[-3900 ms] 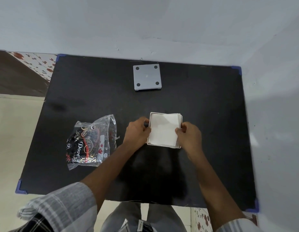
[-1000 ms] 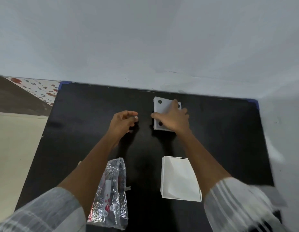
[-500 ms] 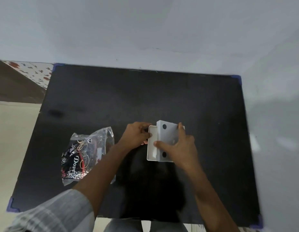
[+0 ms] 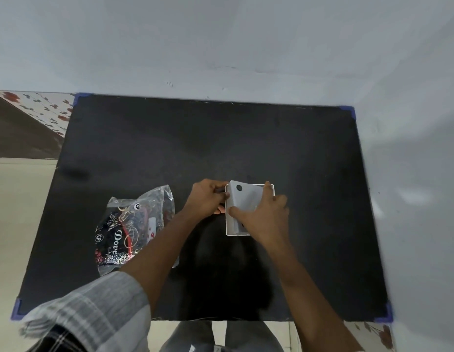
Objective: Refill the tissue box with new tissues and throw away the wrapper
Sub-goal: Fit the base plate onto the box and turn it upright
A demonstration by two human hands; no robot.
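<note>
A white tissue box (image 4: 231, 229) lies in the middle of the black table (image 4: 149, 148). Over it sits a grey cover plate (image 4: 243, 196) with round black feet, tilted and partly on the box. My right hand (image 4: 262, 215) grips the plate from the front and right. My left hand (image 4: 208, 200) holds the box's left edge, fingers curled on it. The tissues inside are hidden under the plate. An empty clear plastic wrapper (image 4: 130, 231) with dark print lies flat on the table to the left of my left forearm.
Pale walls close the table in at the back and right (image 4: 411, 174). Blue corner guards mark the table's corners (image 4: 347, 109). A tiled floor (image 4: 15, 224) shows on the left and my legs below the front edge.
My right hand picked the grey plate up from the back of the table and brought it onto the box. Over the last half second the plate has shifted further across the box.
</note>
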